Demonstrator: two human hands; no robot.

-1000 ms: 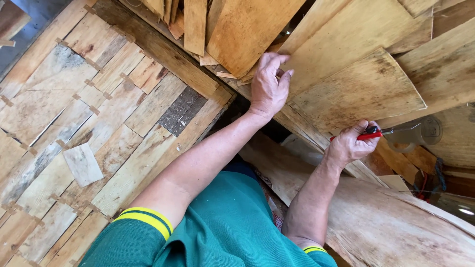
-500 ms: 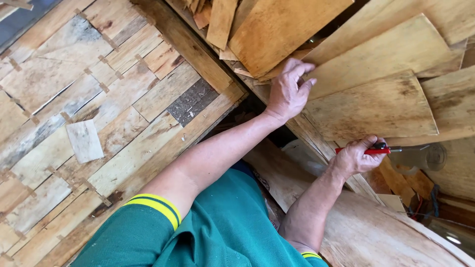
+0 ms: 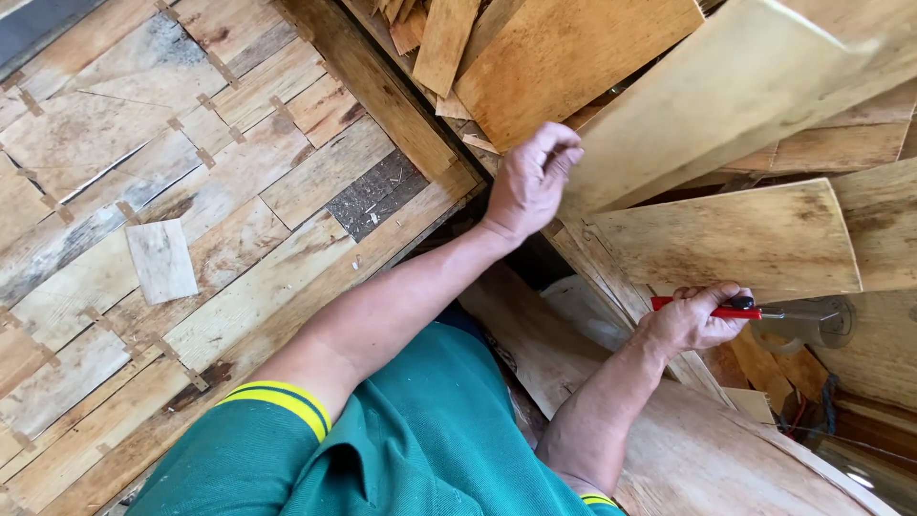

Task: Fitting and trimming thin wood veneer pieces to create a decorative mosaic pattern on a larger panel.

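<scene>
1. At about 1 o'clock from the middle of the view, the left hand [image 3: 530,182] reaches up to a pale wood sheet [image 3: 755,86] that lies tilted across the pile.
2. Its fingers [image 3: 559,143] curl over the sheet's lower left edge, so this hand is grasping the sheet.
3. Over at 3 o'clock, the right hand [image 3: 690,320] is closed tight around a red-handled knife [image 3: 712,309].
4. That knife lies flat and points toward 3 o'clock, with a grey metal part sticking out past the fingers.
5. It sits just under the bottom edge of a second wood sheet [image 3: 745,239], which is light brown with dark spots. I cannot tell if the knife touches this sheet.
6. Up at 12 o'clock lies a darker orange-brown board [image 3: 564,57] with thin wood strips [image 3: 444,38] beside it.
7. On the side from 8 to 11 o'clock is a big mat of patched wood pieces [image 3: 172,191], joined with little tabs.
8. One small loose wood piece [image 3: 160,260] rests on that mat at 9 o'clock.
9. Down at 6 o'clock you can see the person's green shirt [image 3: 411,449] with a yellow stripe on the sleeve.
</scene>
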